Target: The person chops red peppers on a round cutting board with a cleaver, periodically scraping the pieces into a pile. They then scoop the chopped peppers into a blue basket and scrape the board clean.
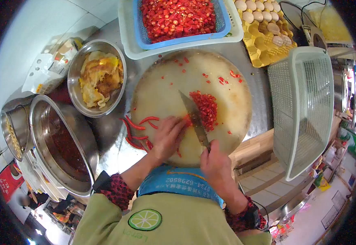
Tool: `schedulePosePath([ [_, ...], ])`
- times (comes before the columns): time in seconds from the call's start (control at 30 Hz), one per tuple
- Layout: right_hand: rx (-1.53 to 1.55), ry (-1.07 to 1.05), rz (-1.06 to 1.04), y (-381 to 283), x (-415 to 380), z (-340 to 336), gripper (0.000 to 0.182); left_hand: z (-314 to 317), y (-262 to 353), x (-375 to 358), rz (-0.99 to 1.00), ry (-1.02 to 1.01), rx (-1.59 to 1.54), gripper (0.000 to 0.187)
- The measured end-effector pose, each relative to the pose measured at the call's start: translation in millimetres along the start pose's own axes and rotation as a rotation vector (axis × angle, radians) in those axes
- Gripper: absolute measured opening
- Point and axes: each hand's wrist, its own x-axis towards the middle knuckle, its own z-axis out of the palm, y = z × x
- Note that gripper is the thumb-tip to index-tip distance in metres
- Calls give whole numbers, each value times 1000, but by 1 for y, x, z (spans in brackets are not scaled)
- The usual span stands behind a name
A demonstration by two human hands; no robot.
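My right hand (pixel 216 161) is wrapped round the handle of a kitchen knife (pixel 195 116), its blade slanting up and left across the round chopping board (pixel 161 94). Against the blade's right side lies a heap of chopped red chilli (pixel 207 109). On the left of the blade, the bent fingers of my left hand (pixel 169 136) press on red chillies, whose tips show by the blade. Several whole red chillies (pixel 135 130) lie at the board's left edge beside that hand. Small chilli bits are scattered over the upper board.
A blue basket (pixel 182 42) of cut chillies sits in a white tray at the back. Fried eggs (pixel 100 77) fill a steel bowl at left, near a large pot (pixel 59 143). Egg trays (pixel 254 43) and a tall plastic basket (pixel 282 94) stand at right.
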Motion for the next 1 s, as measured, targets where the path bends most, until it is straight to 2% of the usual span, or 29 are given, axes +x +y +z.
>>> schedulePosePath([
  [0.03,-38,-59,30,-2,0,0,16,2,1,0,-7,19,-4,33],
  [0.17,-76,-56,-40,0,3,6,14,2,2,2,-27,32,-42,29],
  [0.2,-81,-33,-70,0,3,6,13,2,-1,1,-33,32,-43,29],
  [0.27,-88,-14,-95,0,5,7,13,2,-8,-2,89,38,-29,29],
  [0.33,-5,2,-184,0,12,9,14,1,-9,-2,79,20,-47,28],
  [0.47,-61,118,-210,-13,32,11,16,3,-10,-1,88,30,-64,28],
  [0.53,-75,-6,-70,-16,35,0,17,4,-12,-1,90,18,-61,29],
  [0.67,-224,-44,-78,-13,13,-1,16,2,-6,-2,53,-4,-104,33],
  [0.73,-152,-15,-181,-7,16,10,16,2,-4,1,57,8,-101,32],
  [0.87,-152,-14,-178,-23,32,7,15,-1,-4,3,63,10,-102,31],
  [0.93,-72,13,-79,-19,37,12,15,3,-6,0,66,6,-92,31],
  [1.0,-110,8,-123,-15,30,2,15,5,-7,-1,53,5,-83,30],
])
